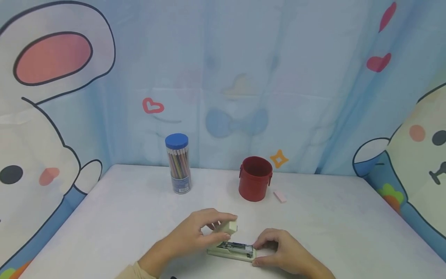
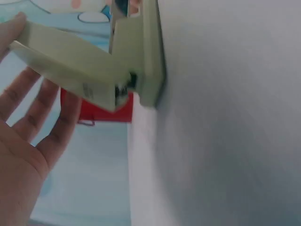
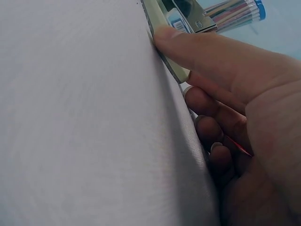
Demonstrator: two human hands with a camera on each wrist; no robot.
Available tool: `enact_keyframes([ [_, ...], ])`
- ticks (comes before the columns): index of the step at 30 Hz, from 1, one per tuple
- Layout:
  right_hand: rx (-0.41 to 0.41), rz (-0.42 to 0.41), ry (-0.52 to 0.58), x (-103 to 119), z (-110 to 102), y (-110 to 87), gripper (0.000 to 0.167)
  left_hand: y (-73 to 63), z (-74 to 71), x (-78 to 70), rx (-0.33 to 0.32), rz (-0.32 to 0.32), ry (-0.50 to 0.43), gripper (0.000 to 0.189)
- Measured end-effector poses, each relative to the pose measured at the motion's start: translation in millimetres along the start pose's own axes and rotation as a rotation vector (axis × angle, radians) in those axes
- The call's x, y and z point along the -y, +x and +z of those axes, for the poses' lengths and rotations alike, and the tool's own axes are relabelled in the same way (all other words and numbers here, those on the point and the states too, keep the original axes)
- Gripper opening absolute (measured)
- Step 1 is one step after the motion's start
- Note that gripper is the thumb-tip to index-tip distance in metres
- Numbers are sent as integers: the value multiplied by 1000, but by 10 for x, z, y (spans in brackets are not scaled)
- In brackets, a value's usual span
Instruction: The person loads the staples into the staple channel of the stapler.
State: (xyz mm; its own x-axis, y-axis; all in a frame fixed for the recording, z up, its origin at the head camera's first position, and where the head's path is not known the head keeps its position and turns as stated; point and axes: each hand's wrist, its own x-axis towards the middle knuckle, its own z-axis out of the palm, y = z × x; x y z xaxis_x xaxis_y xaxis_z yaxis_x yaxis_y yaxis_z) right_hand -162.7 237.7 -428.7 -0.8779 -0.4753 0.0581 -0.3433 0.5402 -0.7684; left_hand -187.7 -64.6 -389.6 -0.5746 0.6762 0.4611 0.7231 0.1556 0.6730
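A pale green stapler (image 1: 230, 254) lies on the white table with its top cover (image 2: 70, 61) swung up, baring the metal magazine (image 1: 238, 247). My left hand (image 1: 196, 232) holds the raised cover between thumb and fingers; in the left wrist view the hinge end shows, with the cover tilted away from the base (image 2: 149, 56). At the other end, my right hand (image 1: 283, 250) grips the front of the base, thumb on the near side and fingers on the far side. The right wrist view shows that thumb (image 3: 188, 47) pressed along the base's edge.
Behind the hands stands a clear tube of pencils (image 1: 179, 164) with a blue lid. A dark red cup (image 1: 254, 182) with side handles is to its right, and a small pink eraser-like block (image 1: 280, 196) lies beside the cup. A cartoon-print curtain (image 1: 223, 77) hangs behind the table.
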Motion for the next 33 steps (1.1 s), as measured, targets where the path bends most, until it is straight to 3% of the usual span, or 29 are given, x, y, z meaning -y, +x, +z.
enact_keyframes([
  [3,-1,-9,-3,0,2,1,25,78,70,-51,45,42,129,37],
  [8,2,-42,-1,8,11,6,26,149,179,-71,83,42,268,36],
  [23,-16,-63,13,-30,12,-1,25,189,326,-48,100,26,379,33],
  [33,-12,-55,23,-34,5,-15,25,204,346,-74,140,-34,376,35],
])
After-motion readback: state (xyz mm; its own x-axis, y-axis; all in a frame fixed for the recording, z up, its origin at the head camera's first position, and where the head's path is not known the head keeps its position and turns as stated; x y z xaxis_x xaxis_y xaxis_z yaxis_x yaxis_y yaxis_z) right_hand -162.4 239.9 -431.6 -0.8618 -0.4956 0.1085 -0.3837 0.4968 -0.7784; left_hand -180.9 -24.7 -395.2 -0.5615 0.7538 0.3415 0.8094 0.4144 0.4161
